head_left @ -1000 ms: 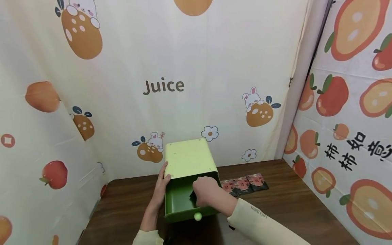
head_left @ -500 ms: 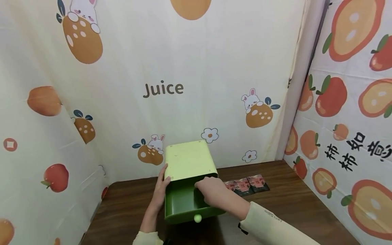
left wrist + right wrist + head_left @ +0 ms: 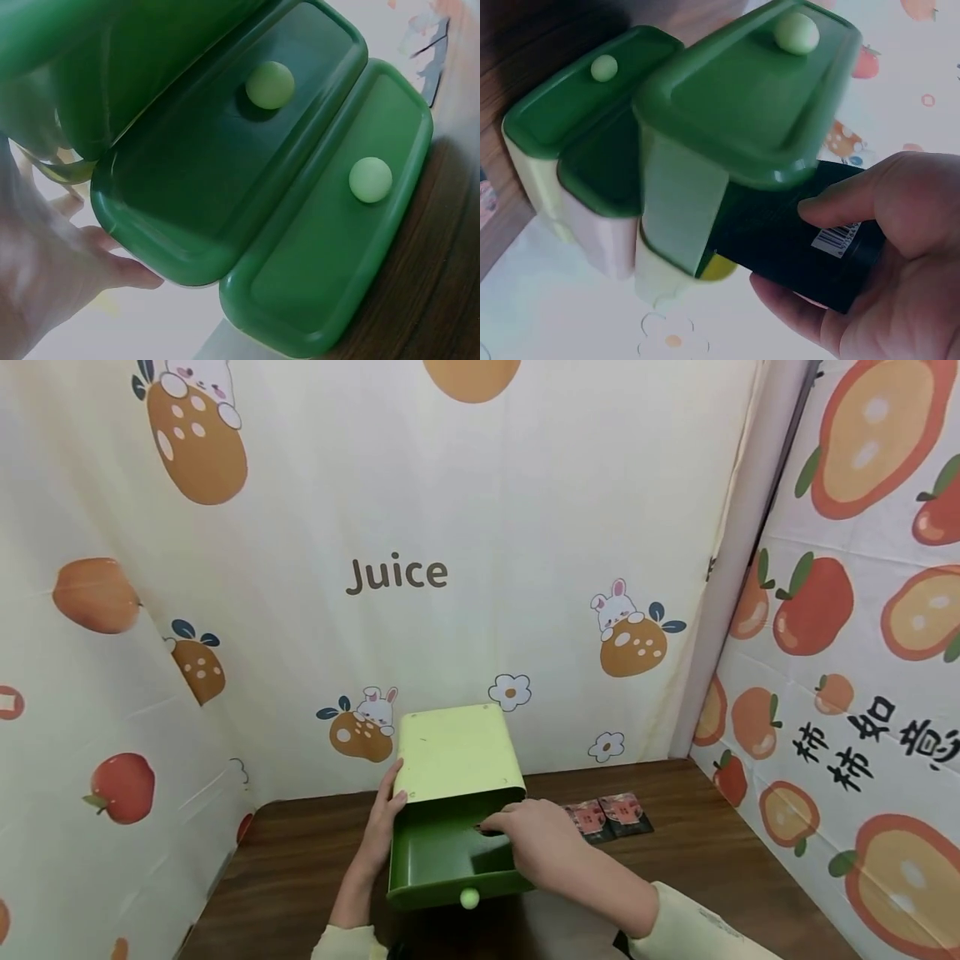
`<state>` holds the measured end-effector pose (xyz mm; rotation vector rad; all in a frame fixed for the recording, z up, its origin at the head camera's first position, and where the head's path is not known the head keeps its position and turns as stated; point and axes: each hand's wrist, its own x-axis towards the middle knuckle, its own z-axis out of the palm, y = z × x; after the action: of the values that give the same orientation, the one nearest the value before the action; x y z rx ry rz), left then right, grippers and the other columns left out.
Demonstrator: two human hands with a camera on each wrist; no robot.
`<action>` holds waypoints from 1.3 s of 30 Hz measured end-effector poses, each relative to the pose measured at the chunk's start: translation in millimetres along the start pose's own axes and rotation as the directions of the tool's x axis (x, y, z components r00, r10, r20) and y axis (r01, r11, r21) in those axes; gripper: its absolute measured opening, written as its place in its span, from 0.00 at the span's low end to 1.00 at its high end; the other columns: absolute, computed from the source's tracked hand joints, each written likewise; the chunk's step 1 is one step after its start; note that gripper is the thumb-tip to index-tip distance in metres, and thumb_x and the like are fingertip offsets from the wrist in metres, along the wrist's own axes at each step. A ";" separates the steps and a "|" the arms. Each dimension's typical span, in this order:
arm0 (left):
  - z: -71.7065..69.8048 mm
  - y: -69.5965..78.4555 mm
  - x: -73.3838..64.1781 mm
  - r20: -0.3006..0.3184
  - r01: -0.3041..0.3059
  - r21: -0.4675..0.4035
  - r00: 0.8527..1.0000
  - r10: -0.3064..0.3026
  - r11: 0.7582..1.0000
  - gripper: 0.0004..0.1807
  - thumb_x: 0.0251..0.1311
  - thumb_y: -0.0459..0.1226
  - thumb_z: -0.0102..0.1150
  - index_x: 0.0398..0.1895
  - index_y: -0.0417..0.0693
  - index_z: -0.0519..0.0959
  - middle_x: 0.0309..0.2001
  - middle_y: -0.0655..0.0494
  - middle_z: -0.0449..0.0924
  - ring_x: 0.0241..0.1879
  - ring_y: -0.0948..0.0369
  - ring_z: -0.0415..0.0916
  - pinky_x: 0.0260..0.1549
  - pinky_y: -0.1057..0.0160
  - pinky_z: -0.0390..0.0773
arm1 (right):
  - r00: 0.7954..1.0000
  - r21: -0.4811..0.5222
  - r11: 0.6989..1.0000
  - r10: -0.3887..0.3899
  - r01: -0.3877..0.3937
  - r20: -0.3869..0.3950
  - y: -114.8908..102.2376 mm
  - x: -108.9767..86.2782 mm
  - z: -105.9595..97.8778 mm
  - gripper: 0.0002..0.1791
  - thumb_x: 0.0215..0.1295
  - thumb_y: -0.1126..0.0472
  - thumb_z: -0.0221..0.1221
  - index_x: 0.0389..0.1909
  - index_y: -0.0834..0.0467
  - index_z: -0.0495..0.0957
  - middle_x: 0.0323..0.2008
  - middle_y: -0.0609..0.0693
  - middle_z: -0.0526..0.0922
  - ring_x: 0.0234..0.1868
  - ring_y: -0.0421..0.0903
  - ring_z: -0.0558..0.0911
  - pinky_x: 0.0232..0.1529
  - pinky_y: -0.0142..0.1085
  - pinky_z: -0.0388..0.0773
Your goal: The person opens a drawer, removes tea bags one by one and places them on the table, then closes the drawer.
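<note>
A small drawer cabinet (image 3: 459, 752) with a pale yellow-green top stands on the table. Its top drawer (image 3: 429, 892), dark green with a round light-green knob (image 3: 469, 898), is pulled out. My left hand (image 3: 381, 822) rests against the cabinet's left side, fingers extended along it in the left wrist view. Over the drawer's right side, my right hand (image 3: 551, 843) pinches a flat black packet (image 3: 795, 236) between thumb and fingers. The packet has a white barcode label (image 3: 836, 238). Part of it is hidden behind the drawer front in the right wrist view.
Flat black-and-red packets (image 3: 625, 810) lie in a row on the brown wooden table (image 3: 720, 852), right of the cabinet; my right hand may cover more. Two lower drawers (image 3: 330, 225) are closed. Fruit-printed cloth (image 3: 525, 527) hangs behind and on both sides.
My right hand has drawn back and to the right from deep in the drawer, raising the packet towards its right edge. My left hand stays on the cabinet's side.
</note>
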<state>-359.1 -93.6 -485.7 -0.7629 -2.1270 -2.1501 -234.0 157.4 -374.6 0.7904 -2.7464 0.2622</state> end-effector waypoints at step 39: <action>-9.4 4.6 2.7 0.050 0.036 0.023 0.998 -0.037 0.999 0.29 0.77 0.41 0.31 0.79 0.59 0.42 0.76 0.48 0.35 0.66 0.52 0.46 0.54 0.65 0.59 | 0.885 0.083 0.891 0.453 -0.446 -0.108 245.5 -103.0 57.8 0.20 0.61 0.76 0.56 0.53 0.60 0.82 0.38 0.59 0.84 0.12 0.39 0.61 0.16 0.35 0.60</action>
<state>-363.0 -101.9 -480.0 -0.7908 -2.2020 -2.1440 -295.2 398.9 -484.9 0.1239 -2.7746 0.4635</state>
